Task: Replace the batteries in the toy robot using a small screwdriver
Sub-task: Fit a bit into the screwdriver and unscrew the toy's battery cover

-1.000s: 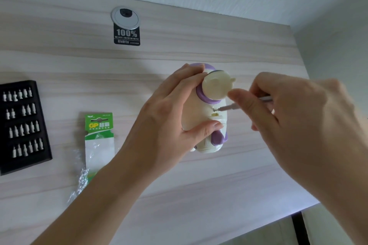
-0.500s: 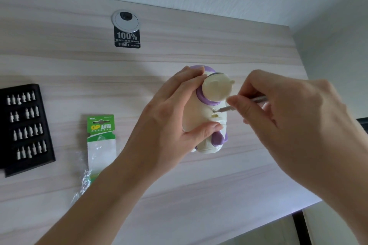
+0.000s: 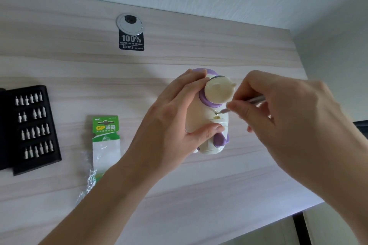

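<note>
Toy robot (image 3: 201,117) at centre-right of frame, long axis running up-down the picture, head end uppermost. Left hand (image 3: 171,123) grasps its body. Right hand (image 3: 282,123) pinches the screwdriver (image 3: 253,100), tip pointing left onto the robot's back.

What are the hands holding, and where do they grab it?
The left hand grips the toy robot around its body; the right hand pinches the small screwdriver on its shaft.

bit case (image 3: 29,127) left, battery pack (image 3: 106,137) beside
</note>
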Demonstrator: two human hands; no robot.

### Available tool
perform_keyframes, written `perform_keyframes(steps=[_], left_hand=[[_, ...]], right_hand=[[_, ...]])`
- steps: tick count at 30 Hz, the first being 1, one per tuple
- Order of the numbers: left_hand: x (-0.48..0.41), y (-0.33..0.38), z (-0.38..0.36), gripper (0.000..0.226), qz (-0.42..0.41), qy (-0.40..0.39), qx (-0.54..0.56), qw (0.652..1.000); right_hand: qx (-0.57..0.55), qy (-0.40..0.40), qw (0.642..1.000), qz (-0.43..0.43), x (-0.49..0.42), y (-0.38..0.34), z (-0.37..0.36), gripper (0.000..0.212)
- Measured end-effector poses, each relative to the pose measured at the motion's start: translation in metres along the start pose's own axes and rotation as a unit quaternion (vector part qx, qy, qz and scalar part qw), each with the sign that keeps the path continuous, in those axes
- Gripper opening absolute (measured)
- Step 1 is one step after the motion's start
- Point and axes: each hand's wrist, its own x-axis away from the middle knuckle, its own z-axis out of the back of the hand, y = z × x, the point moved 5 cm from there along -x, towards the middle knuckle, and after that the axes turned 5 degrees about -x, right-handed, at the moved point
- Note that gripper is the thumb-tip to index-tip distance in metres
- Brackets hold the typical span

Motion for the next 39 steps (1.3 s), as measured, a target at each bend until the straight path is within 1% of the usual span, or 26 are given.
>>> perform_keyframes(steps=[1,3,5,6,8,9,10,11,13,14,16,18,21,22,23,25,28,30,31,33,34,36,38,39], left_hand=[[0.0,0.0,0.0,0.066,0.001,0.0,0.005,1.0],[0.0,-0.001,-0.001,0.066,0.003,-0.001,0.015,1.0],[0.0,-0.001,-0.001,0.066,0.004,-0.001,0.014,1.0],[0.0,-0.001,-0.001,0.067,0.006,-0.001,0.011,1.0],[0.0,-0.001,-0.001,0.067,0.007,-0.001,0.002,1.0],[0.0,-0.001,-0.001,0.067,0.006,-0.001,-0.002,1.0],[0.0,-0.001,0.0,0.067,0.005,-0.001,-0.004,1.0],[0.0,-0.001,0.0,0.067,0.006,-0.001,-0.005,1.0],[0.0,-0.001,0.0,0.067,0.006,-0.001,-0.003,1.0],[0.0,-0.001,-0.001,0.067,0.006,-0.001,-0.002,1.0],[0.0,-0.001,-0.001,0.067,0.007,-0.001,0.0,1.0],[0.0,0.0,-0.001,0.067,0.007,-0.001,-0.001,1.0],[0.0,0.0,-0.001,0.067,0.006,-0.002,-0.003,1.0],[0.0,0.0,-0.001,0.067,0.005,-0.002,-0.005,1.0],[0.0,0.0,-0.001,0.067,0.006,-0.002,-0.006,1.0],[0.0,-0.001,-0.001,0.068,0.006,-0.002,-0.009,1.0],[0.0,-0.001,-0.002,0.068,0.006,-0.001,-0.013,1.0],[0.0,-0.001,-0.002,0.068,0.005,0.001,-0.015,1.0],[0.0,-0.001,-0.002,0.068,0.005,0.003,-0.016,1.0],[0.0,0.0,-0.002,0.068,0.005,0.004,-0.016,1.0],[0.0,0.0,-0.002,0.068,0.005,0.003,-0.015,1.0],[0.0,0.0,-0.002,0.067,0.005,0.001,-0.013,1.0],[0.0,0.001,-0.002,0.068,0.005,0.001,-0.016,1.0],[0.0,0.001,-0.002,0.068,0.005,0.001,-0.018,1.0]], right_hand=[[-0.008,-0.004,1.0,0.009,0.001,-0.002,0.0,0.009],[-0.017,-0.011,1.0,0.016,0.002,-0.004,0.0,0.012],[-0.013,-0.019,1.0,0.003,0.003,-0.003,0.0,0.007],[-0.004,-0.013,1.0,-0.006,0.004,-0.003,0.0,0.009],[0.011,0.019,1.0,-0.011,0.004,-0.001,0.001,0.028],[0.015,0.029,0.999,-0.01,0.004,0.0,0.002,0.033],[0.015,0.028,0.999,-0.012,0.004,0.001,0.002,0.033],[0.007,0.019,1.0,-0.01,0.004,0.002,0.0,0.028],[-0.006,0.0,1.0,0.003,0.004,0.0,-0.001,0.009],[-0.008,-0.006,1.0,0.009,0.004,-0.002,-0.001,0.009],[-0.019,-0.009,1.0,0.006,0.004,-0.004,0.0,0.015],[-0.021,-0.005,1.0,0.0,0.004,-0.004,-0.001,0.011],[-0.015,0.024,1.0,-0.008,0.004,-0.002,0.0,0.028],[-0.017,0.029,0.999,-0.01,0.004,0.0,0.0,0.029],[-0.019,0.028,0.999,-0.01,0.004,0.002,-0.001,0.025],[-0.029,0.014,0.999,-0.001,0.004,0.002,-0.002,0.01],[-0.044,-0.003,0.999,-0.001,0.005,0.0,-0.001,0.017],[-0.042,-0.005,0.999,-0.005,0.005,0.001,-0.002,0.01],[-0.037,0.006,0.999,-0.007,0.005,0.001,-0.002,0.011],[-0.03,0.024,0.999,-0.009,0.005,0.004,-0.001,0.022],[-0.036,0.027,0.999,-0.009,0.006,0.007,-0.001,0.021],[-0.055,0.012,0.998,-0.003,0.007,0.008,-0.003,0.008],[-0.058,0.011,0.998,0.001,0.008,0.007,-0.002,0.019],[-0.063,0.012,0.998,0.002,0.009,0.006,-0.002,0.02]])
